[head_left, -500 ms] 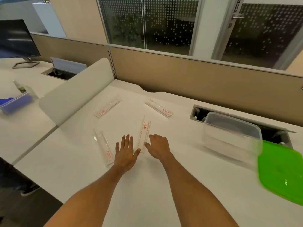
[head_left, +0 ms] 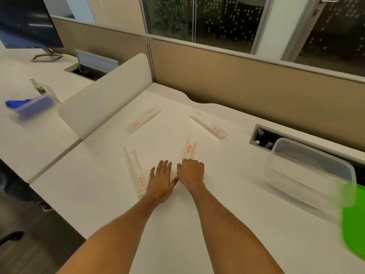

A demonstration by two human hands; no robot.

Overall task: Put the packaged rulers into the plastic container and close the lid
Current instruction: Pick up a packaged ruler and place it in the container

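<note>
Both forearms reach toward 12 o'clock over the white surface (head_left: pixel 227 224), left hand (head_left: pixel 161 181) flat with grip spread wide, right hand (head_left: pixel 191 173) now curled onto the near ruler packet (head_left: pixel 190 150), the clear container (head_left: pixel 310 171) standing open at 3 o'clock.

rulers (head_left: pixel 190 150) left of container (head_left: pixel 310 175), on desk (head_left: pixel 227 224)

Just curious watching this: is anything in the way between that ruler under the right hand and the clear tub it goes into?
Nothing visible. The right hand rests on the near ruler; only bare desk lies between it and the open tub, whose green lid sits off to the side.
</note>
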